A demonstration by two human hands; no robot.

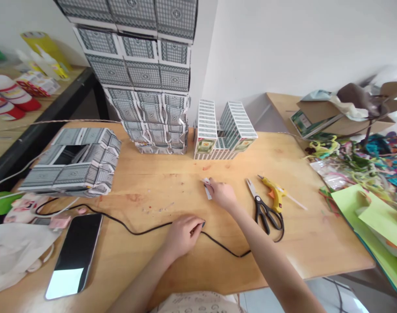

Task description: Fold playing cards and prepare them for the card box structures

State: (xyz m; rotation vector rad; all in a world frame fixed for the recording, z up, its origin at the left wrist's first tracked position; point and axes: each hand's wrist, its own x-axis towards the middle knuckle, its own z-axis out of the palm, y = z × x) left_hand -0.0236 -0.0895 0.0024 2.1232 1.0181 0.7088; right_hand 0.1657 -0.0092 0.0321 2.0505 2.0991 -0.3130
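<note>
My right hand (223, 194) is closed on a small white piece of paper or card (207, 191) at the middle of the wooden table. My left hand (184, 235) rests on the tabletop nearer to me, fingers curled in; whether anything is inside them is hidden. Beneath it runs a black cord (143, 233). Right of my hands lie black-handled scissors (257, 200) and a yellow glue gun (276, 195) with a glue stick in its back. Beyond the right hand stands a structure of small patterned boxes (206, 126), with a gap between its two raised sides.
A tall stack of patterned boxes (146, 78) rises at the back. Left of it sits a square box ring (74, 171). A phone (76, 252) and white cloth (19, 252) lie front left. Green paper (364, 217), coloured scraps and a cardboard box (335, 119) fill the right.
</note>
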